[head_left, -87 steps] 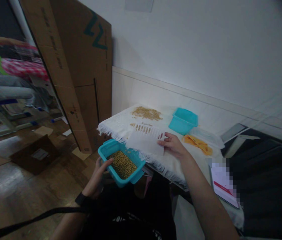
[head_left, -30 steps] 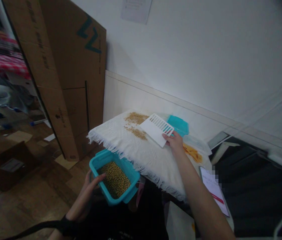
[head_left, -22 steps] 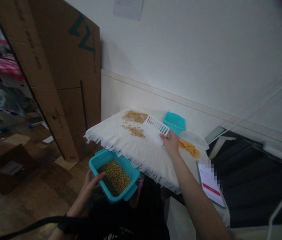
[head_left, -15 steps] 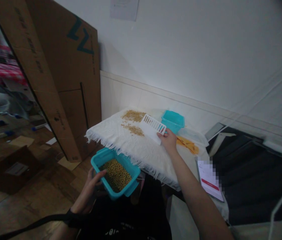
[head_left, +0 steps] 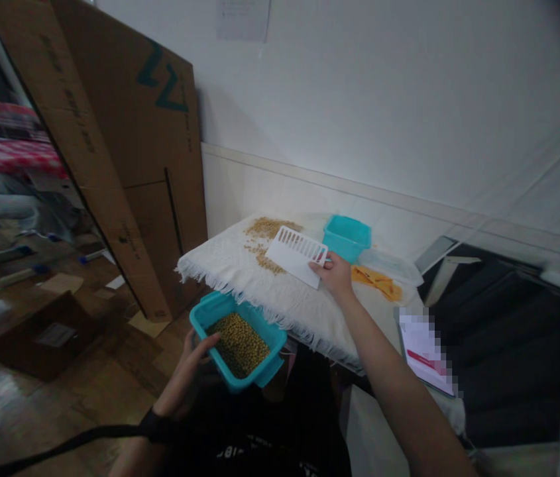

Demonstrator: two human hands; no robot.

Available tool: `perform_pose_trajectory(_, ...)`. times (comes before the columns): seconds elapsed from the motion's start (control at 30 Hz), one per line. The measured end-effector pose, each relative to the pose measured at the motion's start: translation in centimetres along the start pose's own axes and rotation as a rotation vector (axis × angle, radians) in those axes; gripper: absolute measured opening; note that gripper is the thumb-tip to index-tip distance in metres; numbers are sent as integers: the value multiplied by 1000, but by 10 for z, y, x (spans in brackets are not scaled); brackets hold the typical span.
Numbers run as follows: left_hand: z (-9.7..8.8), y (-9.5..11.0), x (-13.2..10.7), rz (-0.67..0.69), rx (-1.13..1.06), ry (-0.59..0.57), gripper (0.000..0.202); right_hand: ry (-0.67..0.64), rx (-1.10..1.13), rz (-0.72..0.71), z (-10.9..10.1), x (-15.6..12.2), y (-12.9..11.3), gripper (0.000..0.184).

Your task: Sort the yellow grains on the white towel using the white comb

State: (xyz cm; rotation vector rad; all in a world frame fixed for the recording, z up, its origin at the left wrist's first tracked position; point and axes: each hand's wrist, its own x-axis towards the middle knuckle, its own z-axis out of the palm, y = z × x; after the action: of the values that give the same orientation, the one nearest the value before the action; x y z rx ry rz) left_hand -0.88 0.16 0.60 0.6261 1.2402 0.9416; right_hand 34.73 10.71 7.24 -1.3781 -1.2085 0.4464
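My left hand grips the near left rim of a teal plastic box, thumb over the edge, just below the table's fringed edge. Inside it lie many yellow-brown soybeans. My right hand pinches the right end of a flat white plastic scraper with a row of slots along its far side. The scraper is over the white cloth, covering part of the scattered soybeans. Whether it touches the cloth I cannot tell.
A second teal box stands by the wall, with a clear lid and a yellow cloth beside it. A tablet lies at the right table edge. A tall cardboard box stands left; a person's legs show beyond it.
The scraper has shifted left and nearer over the beans, hiding more of the smaller pile. The view has turned slightly left. My left hand still grips the box.
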Motion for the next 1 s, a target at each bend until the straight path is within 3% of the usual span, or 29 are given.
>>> perform_pose_trajectory(0.23, 8, 10, -19, 41, -21, -67, 72, 37, 39, 34, -6, 3, 1, 44)
perform_pose_trajectory(0.6, 9, 14, -23, 27, -50, -64, 80, -24, 130, 157, -5, 1, -3, 54)
perform_pose_trajectory(0.77, 7, 12, -22, 28, -38, -83, 74, 48, 79, 153, -26, -8, -5, 54)
perform_pose_trajectory(1.0, 9, 13, -22, 10, -28, -70, 73, 186, 17, 115, -57, -47, 1, 46)
